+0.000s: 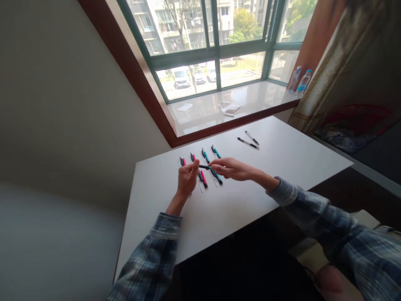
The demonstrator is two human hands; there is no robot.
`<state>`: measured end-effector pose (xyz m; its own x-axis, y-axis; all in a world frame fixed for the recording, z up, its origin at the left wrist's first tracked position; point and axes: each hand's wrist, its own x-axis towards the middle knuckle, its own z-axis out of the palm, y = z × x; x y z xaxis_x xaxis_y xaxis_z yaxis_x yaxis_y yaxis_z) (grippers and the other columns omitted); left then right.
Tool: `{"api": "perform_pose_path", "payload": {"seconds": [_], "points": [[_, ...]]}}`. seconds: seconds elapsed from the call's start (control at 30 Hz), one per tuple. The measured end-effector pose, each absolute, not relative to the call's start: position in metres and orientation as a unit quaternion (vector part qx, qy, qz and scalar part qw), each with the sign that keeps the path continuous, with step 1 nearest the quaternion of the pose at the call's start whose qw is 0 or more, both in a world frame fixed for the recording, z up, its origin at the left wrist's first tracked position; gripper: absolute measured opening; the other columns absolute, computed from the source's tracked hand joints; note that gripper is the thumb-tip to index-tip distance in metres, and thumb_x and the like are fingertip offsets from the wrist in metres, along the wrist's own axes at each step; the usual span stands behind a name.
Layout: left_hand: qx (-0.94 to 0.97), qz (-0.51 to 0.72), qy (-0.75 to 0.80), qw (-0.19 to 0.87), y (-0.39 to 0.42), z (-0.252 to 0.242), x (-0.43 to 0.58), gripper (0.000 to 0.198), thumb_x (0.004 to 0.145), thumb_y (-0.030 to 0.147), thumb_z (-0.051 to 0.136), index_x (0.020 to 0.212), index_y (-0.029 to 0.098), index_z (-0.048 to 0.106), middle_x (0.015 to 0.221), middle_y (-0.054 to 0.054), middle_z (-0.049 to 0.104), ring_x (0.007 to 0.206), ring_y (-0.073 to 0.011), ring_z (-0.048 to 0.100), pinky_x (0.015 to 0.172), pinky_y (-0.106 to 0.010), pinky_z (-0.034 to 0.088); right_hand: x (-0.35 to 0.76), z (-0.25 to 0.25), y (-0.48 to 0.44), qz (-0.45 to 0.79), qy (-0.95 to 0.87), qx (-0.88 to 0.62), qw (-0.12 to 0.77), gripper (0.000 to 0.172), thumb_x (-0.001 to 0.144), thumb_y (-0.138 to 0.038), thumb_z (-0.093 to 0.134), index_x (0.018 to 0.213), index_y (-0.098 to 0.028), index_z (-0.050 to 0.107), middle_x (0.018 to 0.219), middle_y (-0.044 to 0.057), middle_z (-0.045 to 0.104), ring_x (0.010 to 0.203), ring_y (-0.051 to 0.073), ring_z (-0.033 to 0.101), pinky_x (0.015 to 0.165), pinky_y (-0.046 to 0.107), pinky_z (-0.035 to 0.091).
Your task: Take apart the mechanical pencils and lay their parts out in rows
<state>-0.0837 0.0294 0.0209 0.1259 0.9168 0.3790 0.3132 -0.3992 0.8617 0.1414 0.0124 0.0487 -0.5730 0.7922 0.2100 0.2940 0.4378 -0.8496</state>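
A pen piece with a black section and a teal section (204, 167) spans the gap between my two hands, above the white table. My left hand (187, 178) closes its fingers on the black end. At the teal end, my right hand (233, 168) pinches it from the other side. Below and behind the hands lie pen parts in rows: pink-and-black pieces (204, 179), teal-and-black pieces (216, 151) and thin white rods. My hands hide some of these parts. Whether the held piece is one whole pen or joined parts, I cannot tell.
Two black-and-clear pens (248, 143) lie farther back on the white table (282, 154). Beyond it, a window sill (200, 119) holds a crumpled cloth or paper (229, 108) and plastic bottles (303, 82). A curtain (326, 79) hangs at the right.
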Motion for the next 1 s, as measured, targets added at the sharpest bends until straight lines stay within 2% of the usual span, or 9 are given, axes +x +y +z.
{"api": "perform_pose_path", "payload": {"seconds": [0.07,0.17,0.27,0.47,0.57,0.67,0.77,0.87,1.0], "points": [[0.686,0.481,0.453,0.304,0.029,0.021,-0.087,0.063,0.097,0.062,0.051,0.052,0.019,0.042,0.05,0.003,0.036,0.048,-0.0101,0.032,0.049,-0.027,0.026,0.142,0.055,0.032,0.456,-0.789,-0.312,0.269,0.051,0.105,-0.055,0.042,0.102,-0.015,0.073,0.066,-0.003,0.052,0.054,0.009,0.044,0.054,0.023,0.037],[0.692,0.478,0.462,0.282,0.029,0.021,-0.092,0.063,0.098,0.062,0.049,0.052,0.019,0.04,0.049,0.003,0.036,0.048,-0.0104,0.032,0.049,-0.027,0.025,0.138,0.05,0.059,0.503,-0.775,-0.289,0.251,0.053,0.099,-0.061,0.051,0.098,-0.012,0.073,0.063,-0.004,0.047,0.054,0.009,0.039,0.051,0.023,0.032],[0.711,0.457,0.475,0.244,0.032,0.02,-0.097,0.062,0.099,0.058,0.048,0.052,0.019,0.04,0.049,0.003,0.035,0.048,-0.0105,0.031,0.05,-0.028,0.024,0.132,0.037,0.074,0.53,-0.76,-0.274,0.257,0.048,0.092,-0.057,0.066,0.104,-0.012,0.07,0.065,-0.003,0.053,0.058,0.01,0.045,0.055,0.024,0.037],[0.731,0.415,0.49,0.231,0.041,0.017,-0.109,0.063,0.101,0.06,0.043,0.053,0.02,0.035,0.05,0.003,0.033,0.048,-0.0105,0.03,0.05,-0.027,0.022,0.124,0.024,0.078,0.5,-0.753,-0.281,0.323,0.04,0.087,-0.052,0.074,0.099,-0.014,0.068,0.095,0.005,0.066,0.064,0.009,0.049,0.059,0.025,0.041],[0.737,0.413,0.482,0.23,0.04,0.025,-0.112,0.059,0.102,0.056,0.042,0.056,0.02,0.037,0.053,0.004,0.034,0.05,-0.0105,0.031,0.051,-0.027,0.024,0.121,0.02,0.079,0.539,-0.724,-0.291,0.318,0.044,0.09,-0.056,0.069,0.102,-0.014,0.07,0.084,0.003,0.064,0.062,0.01,0.047,0.055,0.024,0.037],[0.739,0.414,0.491,0.206,0.037,0.038,-0.114,0.043,0.1,0.051,0.053,0.07,0.02,0.048,0.058,0.006,0.04,0.053,-0.0101,0.036,0.055,-0.024,0.03,0.117,0.018,0.081,0.586,-0.679,-0.3,0.324,0.05,0.095,-0.061,0.061,0.103,-0.013,0.073,0.071,0.0,0.059,0.055,0.009,0.039,0.05,0.023,0.029],[0.736,0.414,0.501,0.188,0.036,0.048,-0.116,0.026,0.1,0.045,0.054,0.094,0.021,0.058,0.061,0.008,0.043,0.054,-0.0102,0.04,0.058,-0.022,0.034,0.112,0.019,0.081,0.624,-0.647,-0.288,0.33,0.054,0.097,-0.062,0.058,0.102,-0.011,0.075,0.066,-0.001,0.055,0.05,0.007,0.034,0.048,0.023,0.023],[0.741,0.406,0.502,0.186,0.038,0.054,-0.121,0.025,0.102,0.043,0.051,0.108,0.021,0.061,0.062,0.008,0.044,0.055,-0.0105,0.042,0.06,-0.022,0.036,0.109,0.021,0.081,0.635,-0.635,-0.288,0.333,0.054,0.097,-0.061,0.057,0.102,-0.011,0.076,0.064,-0.002,0.052,0.05,0.006,0.033,0.047,0.023,0.02],[0.759,0.393,0.474,0.211,0.042,0.056,-0.127,0.027,0.103,0.041,0.052,0.109,0.02,0.068,0.069,0.004,0.056,0.061,-0.0114,0.048,0.065,-0.023,0.04,0.108,0.02,0.082,0.647,-0.633,-0.277,0.322,0.051,0.098,-0.058,0.058,0.101,-0.011,0.076,0.065,-0.002,0.051,0.051,0.007,0.034,0.047,0.023,0.02]]}}
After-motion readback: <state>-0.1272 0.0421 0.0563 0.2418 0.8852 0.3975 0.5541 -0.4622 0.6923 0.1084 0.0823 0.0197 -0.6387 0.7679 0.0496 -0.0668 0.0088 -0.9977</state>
